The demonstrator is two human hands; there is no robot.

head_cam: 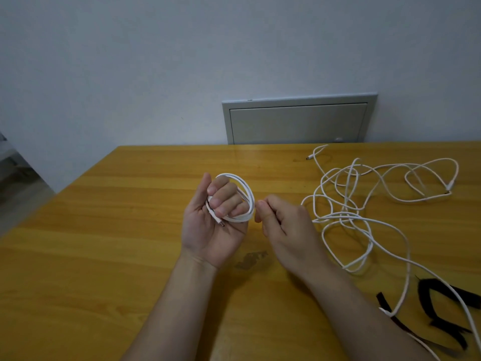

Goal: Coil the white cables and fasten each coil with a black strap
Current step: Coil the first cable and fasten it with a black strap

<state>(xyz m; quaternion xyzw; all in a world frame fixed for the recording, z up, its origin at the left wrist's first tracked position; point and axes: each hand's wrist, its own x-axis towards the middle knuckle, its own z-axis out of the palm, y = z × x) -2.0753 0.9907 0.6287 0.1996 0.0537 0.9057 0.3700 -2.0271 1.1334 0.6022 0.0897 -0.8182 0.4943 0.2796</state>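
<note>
My left hand is raised palm-up over the table, its fingers curled through a small coil of white cable. A plug end of that cable sticks out near my palm. My right hand sits just right of the coil with its fingers curled, fingertips close to the coil's edge; whether they pinch the cable is hidden. A tangle of loose white cables lies on the table to the right. Black straps lie at the lower right, crossed by a white cable.
The wooden table has a dark stain near my wrists. Its far edge meets a pale wall with a grey metal panel. The table's left corner drops off to the floor.
</note>
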